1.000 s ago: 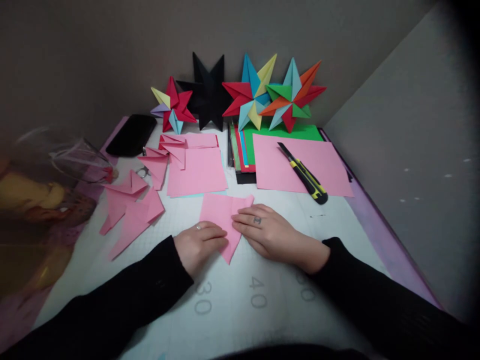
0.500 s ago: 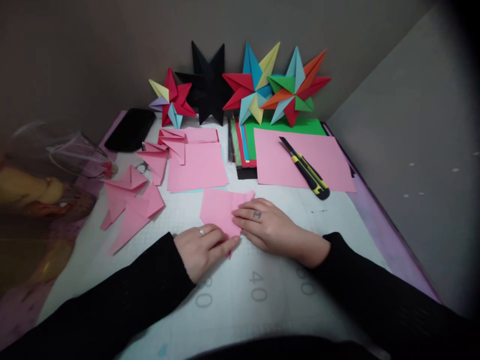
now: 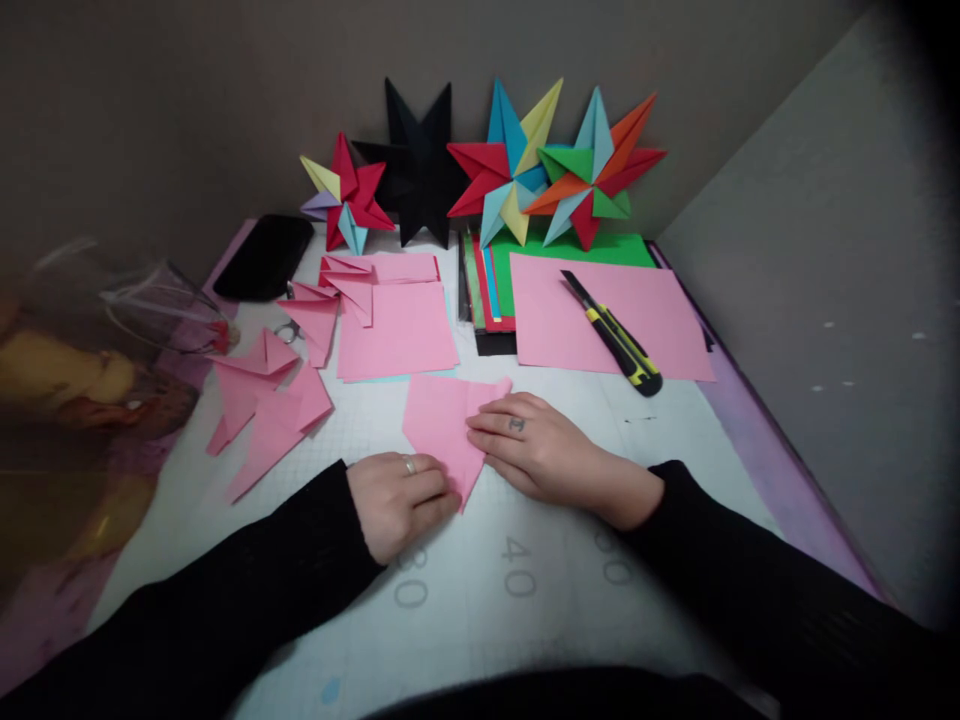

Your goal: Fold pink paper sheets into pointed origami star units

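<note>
A partly folded sheet of pink paper (image 3: 436, 415) lies on the table in front of me, tapering to a point at its near end. My left hand (image 3: 401, 503) has its fingers curled on the lower left edge, close to that point. On the right side, the fingers of my right hand (image 3: 529, 445) lie close together over a folded edge, holding it down. Its thumb is hidden. Left of this sheet are several folded pink pieces (image 3: 281, 425). Just behind it is a stack of pink paper squares (image 3: 397, 335).
A yellow and black utility knife (image 3: 615, 335) lies on a large pink sheet (image 3: 536, 310), over coloured sheets (image 3: 577, 255). Paper stars, including a black star (image 3: 420, 170), lean against the wall. A black phone (image 3: 264, 258) lies at the back left, near a clear plastic bag (image 3: 161, 305).
My left fingers have drawn back slightly to the left, showing more of the pink paper's near point. My right hand stays on the fold. The whole view has shifted slightly.
</note>
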{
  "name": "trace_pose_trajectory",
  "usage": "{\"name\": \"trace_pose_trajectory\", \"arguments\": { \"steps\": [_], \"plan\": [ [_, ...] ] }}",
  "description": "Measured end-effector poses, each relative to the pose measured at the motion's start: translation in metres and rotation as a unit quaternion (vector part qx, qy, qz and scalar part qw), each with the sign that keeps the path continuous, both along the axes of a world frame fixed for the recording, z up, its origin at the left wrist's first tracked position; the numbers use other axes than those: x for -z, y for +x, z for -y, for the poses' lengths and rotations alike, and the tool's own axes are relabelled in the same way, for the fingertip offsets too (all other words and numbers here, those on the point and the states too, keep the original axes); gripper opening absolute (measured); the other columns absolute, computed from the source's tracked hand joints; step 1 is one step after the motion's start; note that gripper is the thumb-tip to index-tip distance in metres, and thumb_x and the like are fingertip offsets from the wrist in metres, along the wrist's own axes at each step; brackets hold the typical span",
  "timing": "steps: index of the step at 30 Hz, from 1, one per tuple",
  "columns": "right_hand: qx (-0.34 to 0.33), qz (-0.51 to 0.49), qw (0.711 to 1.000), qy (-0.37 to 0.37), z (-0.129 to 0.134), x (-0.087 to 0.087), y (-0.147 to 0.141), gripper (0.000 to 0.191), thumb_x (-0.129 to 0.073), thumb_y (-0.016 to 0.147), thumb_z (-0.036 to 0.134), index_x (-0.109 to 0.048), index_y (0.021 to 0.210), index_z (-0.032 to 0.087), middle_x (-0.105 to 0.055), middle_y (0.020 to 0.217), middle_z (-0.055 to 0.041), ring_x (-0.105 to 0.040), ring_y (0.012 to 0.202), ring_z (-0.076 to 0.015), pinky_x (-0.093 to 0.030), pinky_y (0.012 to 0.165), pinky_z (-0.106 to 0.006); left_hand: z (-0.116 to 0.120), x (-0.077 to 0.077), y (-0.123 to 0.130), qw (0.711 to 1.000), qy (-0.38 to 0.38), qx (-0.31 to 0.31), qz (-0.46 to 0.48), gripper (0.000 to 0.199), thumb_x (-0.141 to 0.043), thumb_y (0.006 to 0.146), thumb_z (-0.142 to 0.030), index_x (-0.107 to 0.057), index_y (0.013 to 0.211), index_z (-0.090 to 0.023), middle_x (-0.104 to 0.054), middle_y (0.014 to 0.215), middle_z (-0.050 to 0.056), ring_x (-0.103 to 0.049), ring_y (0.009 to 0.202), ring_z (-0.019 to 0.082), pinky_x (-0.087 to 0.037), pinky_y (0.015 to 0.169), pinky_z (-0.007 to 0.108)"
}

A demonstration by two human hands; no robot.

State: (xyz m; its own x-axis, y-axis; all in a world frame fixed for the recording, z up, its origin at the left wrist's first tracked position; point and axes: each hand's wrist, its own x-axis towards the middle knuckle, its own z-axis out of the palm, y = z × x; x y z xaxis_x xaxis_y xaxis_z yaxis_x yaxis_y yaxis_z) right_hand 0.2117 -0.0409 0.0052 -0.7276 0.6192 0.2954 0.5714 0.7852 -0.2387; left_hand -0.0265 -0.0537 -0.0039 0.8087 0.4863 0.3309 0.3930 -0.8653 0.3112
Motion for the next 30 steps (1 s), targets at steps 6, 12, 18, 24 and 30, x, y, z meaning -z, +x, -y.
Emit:
{"name": "trace_pose_trajectory", "arguments": {
  "steps": [6, 12, 18, 24, 30],
  "plan": [
    [0.001, -0.007, 1.000, -0.002, 0.000, 0.000, 0.000, 0.027, -0.052, 0.088, 0.016, -0.064, 0.112, 0.017, -0.068, 0.112, -0.0102, -0.057, 0.104, -0.0250, -0.045, 0.087, -0.047, -0.001, 0.010, 0.003, 1.000, -0.001, 0.005, 0.016, 0.029, -0.038, 0.097, -0.028, -0.064, 0.088, -0.018, -0.066, 0.077, 0.001, -0.061, 0.072, 0.013, -0.048, 0.067, 0.027],
    [0.000, -0.004, 1.000, -0.001, 0.000, 0.002, 0.001, 0.027, -0.050, 0.089, 0.017, -0.064, 0.112, 0.016, -0.067, 0.114, -0.0084, -0.056, 0.105, -0.0257, -0.045, 0.087, -0.046, -0.001, 0.016, 0.005, 0.999, 0.026, 0.037, 0.017, 0.028, -0.037, 0.098, -0.026, -0.062, 0.086, -0.018, -0.066, 0.075, 0.000, -0.060, 0.072, 0.014, -0.045, 0.070, 0.030],
    [-0.001, -0.014, 1.000, -0.001, 0.000, 0.003, 0.001, 0.026, -0.051, 0.089, 0.018, -0.064, 0.111, 0.017, -0.067, 0.115, -0.0076, -0.057, 0.105, -0.0253, -0.046, 0.087, -0.045, 0.006, 0.007, 0.008, 0.999, 0.002, 0.031, 0.015, 0.022, -0.045, 0.095, -0.028, -0.062, 0.086, -0.018, -0.066, 0.075, -0.001, -0.060, 0.071, 0.013, -0.045, 0.073, 0.030],
    [-0.001, -0.019, 1.000, -0.001, -0.001, 0.003, 0.002, 0.025, -0.051, 0.089, 0.018, -0.064, 0.111, 0.016, -0.068, 0.114, -0.0075, -0.057, 0.105, -0.0251, -0.046, 0.087, -0.044, 0.009, 0.001, 0.006, 0.997, -0.031, 0.030, 0.058, 0.021, -0.048, 0.094, -0.025, -0.063, 0.081, -0.017, -0.065, 0.071, 0.000, -0.060, 0.067, 0.012, -0.046, 0.073, 0.029],
    [-0.008, -0.013, 1.000, 0.002, 0.000, 0.004, 0.003, 0.026, -0.053, 0.089, 0.023, -0.064, 0.111, 0.015, -0.067, 0.115, -0.0084, -0.057, 0.106, -0.0259, -0.046, 0.087, -0.045, 0.005, 0.003, 0.003, 0.994, 0.090, 0.042, -0.039, 0.034, -0.046, 0.094, -0.029, -0.049, 0.127, -0.021, -0.061, 0.074, 0.002, -0.056, 0.070, 0.018, -0.046, 0.062, 0.032]
  ]
}}
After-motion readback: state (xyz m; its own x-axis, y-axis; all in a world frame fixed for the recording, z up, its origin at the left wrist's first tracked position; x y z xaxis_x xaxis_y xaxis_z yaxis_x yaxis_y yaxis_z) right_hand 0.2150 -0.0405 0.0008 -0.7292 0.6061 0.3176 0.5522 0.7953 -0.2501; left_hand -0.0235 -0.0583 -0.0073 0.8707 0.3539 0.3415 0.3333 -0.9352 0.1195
